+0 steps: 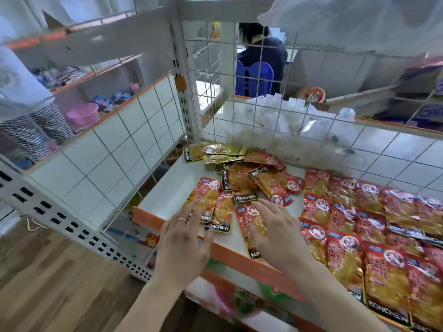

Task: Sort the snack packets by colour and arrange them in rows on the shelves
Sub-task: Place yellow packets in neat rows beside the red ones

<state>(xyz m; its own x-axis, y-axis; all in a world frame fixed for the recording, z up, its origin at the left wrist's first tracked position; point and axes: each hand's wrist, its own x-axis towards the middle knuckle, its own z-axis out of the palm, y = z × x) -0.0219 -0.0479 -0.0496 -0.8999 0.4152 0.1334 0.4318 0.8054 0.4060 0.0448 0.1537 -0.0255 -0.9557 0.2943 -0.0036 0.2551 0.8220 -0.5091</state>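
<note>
Both forearms reached in from the near edge of the view, and neither hand gripped anything. Left hand (pixel 184 238) lay with fingers straight and spread, rings on two of them, its fingertips over the lower ends of two red packets (pixel 215 202). These lay side by side at the orange front lip (pixel 148 218) of the shelf (pixel 172 188). Right hand (pixel 275 233) was likewise flat and splayed, its fingers resting on a single red packet (pixel 242 220) whose black end reached that same lip. Whether either hand pressed down could not be told; both were blurred.

Just beyond the fingertips sat a loose heap (pixel 254 180) of mixed red packets, overlapping at all angles. Farther past it, in the back corner, lay a few yellow packets (pixel 220 153). Outward of the right hand, red packets stood in close rows (pixel 371 224), overlapping and running from the back to the front lip.

Outward of the left hand the white shelf surface lay bare as far as the wire side panel (pixel 119 152). A wire grid (pixel 263 111) closed the back, with clear plastic containers (pixel 287 116) behind it. Below the left wrist was wooden floor (pixel 48 271).
</note>
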